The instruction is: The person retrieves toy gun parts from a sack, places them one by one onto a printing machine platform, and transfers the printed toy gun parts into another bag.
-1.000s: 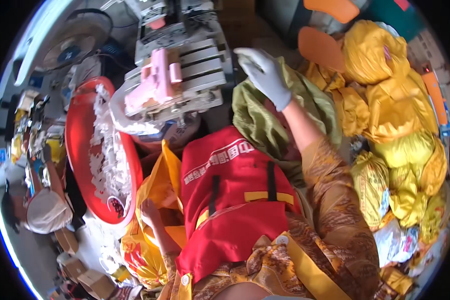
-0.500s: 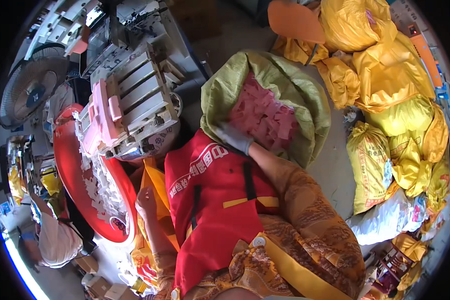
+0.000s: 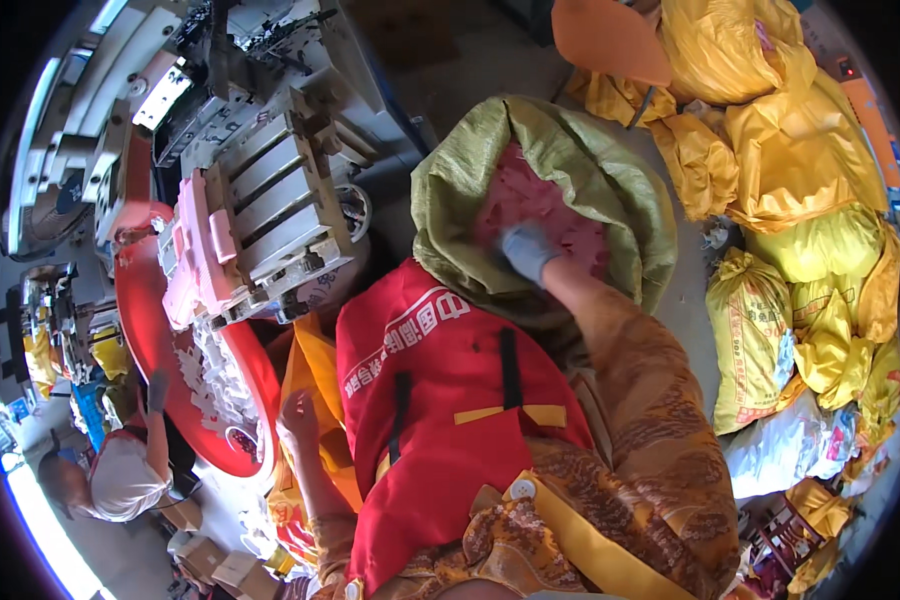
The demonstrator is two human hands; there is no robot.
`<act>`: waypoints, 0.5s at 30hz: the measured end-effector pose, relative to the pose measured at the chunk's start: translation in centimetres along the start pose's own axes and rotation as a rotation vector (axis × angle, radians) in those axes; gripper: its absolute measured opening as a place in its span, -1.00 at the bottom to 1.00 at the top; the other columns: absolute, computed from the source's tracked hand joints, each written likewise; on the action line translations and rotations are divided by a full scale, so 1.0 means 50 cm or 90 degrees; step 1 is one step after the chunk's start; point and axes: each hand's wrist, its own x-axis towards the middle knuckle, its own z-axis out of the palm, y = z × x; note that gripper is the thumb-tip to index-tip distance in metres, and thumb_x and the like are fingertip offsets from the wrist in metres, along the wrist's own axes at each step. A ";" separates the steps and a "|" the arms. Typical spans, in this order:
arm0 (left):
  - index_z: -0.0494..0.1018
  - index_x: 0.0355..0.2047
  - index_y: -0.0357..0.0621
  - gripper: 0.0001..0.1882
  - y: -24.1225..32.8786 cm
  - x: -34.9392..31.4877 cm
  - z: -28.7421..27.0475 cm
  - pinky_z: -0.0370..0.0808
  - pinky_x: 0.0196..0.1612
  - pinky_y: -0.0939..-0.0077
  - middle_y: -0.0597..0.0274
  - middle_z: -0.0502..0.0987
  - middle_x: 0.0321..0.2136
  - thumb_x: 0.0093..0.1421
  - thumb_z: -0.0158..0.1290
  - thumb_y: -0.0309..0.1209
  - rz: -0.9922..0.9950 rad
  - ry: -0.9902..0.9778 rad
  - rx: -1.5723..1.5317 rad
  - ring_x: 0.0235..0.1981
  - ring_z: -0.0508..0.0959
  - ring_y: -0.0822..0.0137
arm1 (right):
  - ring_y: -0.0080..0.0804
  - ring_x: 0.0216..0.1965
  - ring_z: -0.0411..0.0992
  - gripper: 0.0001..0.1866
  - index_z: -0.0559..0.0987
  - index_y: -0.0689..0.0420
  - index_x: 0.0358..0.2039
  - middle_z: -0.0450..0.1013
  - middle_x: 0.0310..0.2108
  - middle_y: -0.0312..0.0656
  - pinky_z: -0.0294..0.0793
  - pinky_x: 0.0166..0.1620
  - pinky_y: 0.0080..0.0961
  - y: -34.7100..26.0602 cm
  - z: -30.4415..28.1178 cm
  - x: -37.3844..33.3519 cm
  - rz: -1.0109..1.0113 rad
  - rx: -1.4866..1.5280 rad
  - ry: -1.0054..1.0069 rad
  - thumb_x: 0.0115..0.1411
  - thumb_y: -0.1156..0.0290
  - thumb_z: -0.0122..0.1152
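Note:
My right hand (image 3: 530, 250), in a grey glove, reaches into a large green woven sack (image 3: 450, 175) filled with flat pink pieces (image 3: 535, 195). Its fingertips are blurred against the pieces, so their grip cannot be made out. My bare left hand (image 3: 297, 415) hangs low beside the red apron (image 3: 440, 370) on my lap, near an orange-yellow cloth or bag (image 3: 315, 370). Its fingers look curled in, and nothing shows in them.
At left stands a machine with a slatted metal bed (image 3: 280, 190) and a pink part, beside a red basin (image 3: 150, 340) of white pieces. Yellow sacks (image 3: 750, 340) pile up at right. Another person (image 3: 125, 470) is at lower left. An orange stool seat (image 3: 610, 42) stands beyond the sack.
My right hand has moved from the sack's near rim forward and right, onto the pink pieces. The view has shifted slightly. At lower left, the other person's arm now reaches toward the red basin.

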 end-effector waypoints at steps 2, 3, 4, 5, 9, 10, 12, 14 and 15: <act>0.54 -0.30 -0.14 -0.79 -0.009 -0.002 0.006 0.50 -0.40 0.39 0.06 0.58 -0.47 0.11 0.05 -0.33 0.005 -0.015 -0.006 -0.44 0.60 0.20 | -0.20 -0.44 0.45 -0.94 0.48 -0.03 -0.50 0.36 -0.42 -0.18 0.44 -0.41 -0.24 0.078 -0.004 -0.085 0.073 0.076 0.281 0.01 0.40 0.02; 0.54 -0.31 -0.15 -0.79 -0.010 -0.003 0.009 0.50 -0.40 0.39 0.05 0.57 -0.48 0.11 0.05 -0.33 0.015 -0.017 -0.003 -0.44 0.61 0.20 | -0.24 -0.37 0.44 -0.89 0.47 0.01 -0.42 0.34 -0.28 -0.22 0.46 -0.35 -0.32 0.117 -0.003 -0.122 0.055 0.105 0.329 -0.02 0.46 0.06; 0.54 -0.31 -0.15 -0.79 -0.009 -0.002 0.015 0.50 -0.41 0.38 0.05 0.57 -0.48 0.11 0.04 -0.32 0.019 -0.024 0.002 -0.44 0.61 0.20 | -0.23 -0.25 0.43 -0.85 0.49 0.04 -0.39 0.34 -0.22 -0.22 0.45 -0.25 -0.31 0.145 0.004 -0.161 0.081 0.121 0.337 -0.03 0.50 0.07; 0.53 -0.32 -0.16 -0.80 -0.006 -0.003 0.020 0.50 -0.42 0.36 0.03 0.57 -0.51 0.12 0.04 -0.32 0.031 -0.013 0.018 -0.45 0.61 0.19 | -0.20 -0.21 0.41 -0.80 0.49 0.04 -0.33 0.34 -0.19 -0.19 0.43 -0.21 -0.29 0.169 0.013 -0.199 0.092 0.123 0.312 -0.03 0.49 0.08; 0.52 -0.34 -0.15 -0.80 0.016 0.007 0.029 0.49 -0.41 0.37 0.03 0.57 -0.50 0.14 0.03 -0.31 0.051 -0.015 0.013 -0.46 0.61 0.18 | -0.12 -0.12 0.39 -0.64 0.45 0.06 -0.15 0.33 -0.10 -0.12 0.39 -0.08 -0.24 0.191 0.059 -0.306 0.177 0.127 0.109 -0.04 0.41 0.12; 0.53 -0.34 -0.15 -0.80 0.021 0.009 0.029 0.49 -0.41 0.37 0.04 0.57 -0.49 0.14 0.03 -0.31 0.041 -0.022 0.014 -0.46 0.60 0.18 | -0.10 -0.12 0.38 -0.61 0.43 0.07 -0.12 0.32 -0.07 -0.10 0.39 -0.06 -0.24 0.188 0.073 -0.311 0.177 0.136 0.179 -0.04 0.40 0.13; 0.53 -0.34 -0.16 -0.80 0.029 0.013 0.028 0.49 -0.40 0.38 0.06 0.57 -0.47 0.14 0.03 -0.31 0.044 -0.020 0.019 -0.46 0.60 0.19 | -0.06 -0.11 0.38 -0.55 0.40 0.09 -0.07 0.30 -0.02 -0.05 0.37 -0.01 -0.24 0.179 0.100 -0.304 0.221 0.142 0.222 -0.04 0.36 0.14; 0.53 -0.34 -0.16 -0.80 0.034 0.014 0.027 0.49 -0.39 0.39 0.08 0.57 -0.45 0.14 0.03 -0.31 0.042 -0.031 0.011 -0.45 0.60 0.19 | -0.05 -0.10 0.37 -0.55 0.40 0.09 -0.05 0.30 0.00 -0.04 0.37 -0.01 -0.22 0.180 0.123 -0.275 0.239 0.065 0.135 -0.01 0.36 0.12; 0.53 -0.34 -0.15 -0.80 0.035 0.014 0.028 0.50 -0.39 0.39 0.10 0.57 -0.45 0.14 0.03 -0.31 0.039 -0.034 0.008 -0.45 0.60 0.20 | -0.04 -0.09 0.37 -0.55 0.40 0.09 -0.04 0.30 0.01 -0.03 0.37 -0.01 -0.21 0.183 0.132 -0.257 0.230 0.013 0.140 0.00 0.35 0.11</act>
